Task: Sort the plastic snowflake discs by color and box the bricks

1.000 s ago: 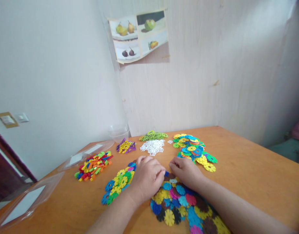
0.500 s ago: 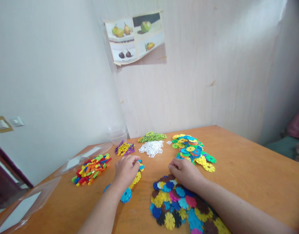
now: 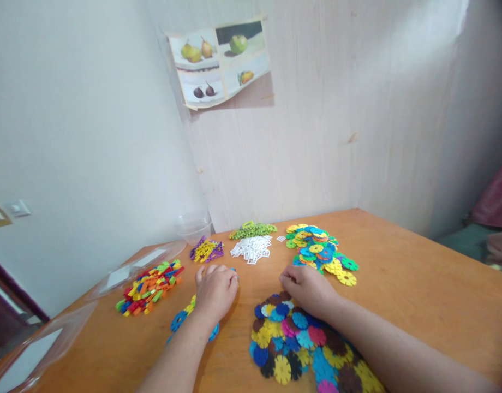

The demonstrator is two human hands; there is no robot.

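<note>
My left hand lies palm down on a small pile of blue, yellow and green snowflake discs, its fingers curled over them. My right hand rests at the far edge of a large flat pile of mixed coloured discs, fingers curled as in a pinch; what they hold is hidden. Another pile of discs lies just beyond my right hand.
On the orange-brown table lie heaps of coloured sticks, purple-yellow pieces, white pieces and green pieces. Clear plastic lids and a clear tub sit at the left, against the wall.
My left hand moved from the middle pile leftward onto the small disc pile and has settled on it. My right hand stayed at the large pile's far edge.
</note>
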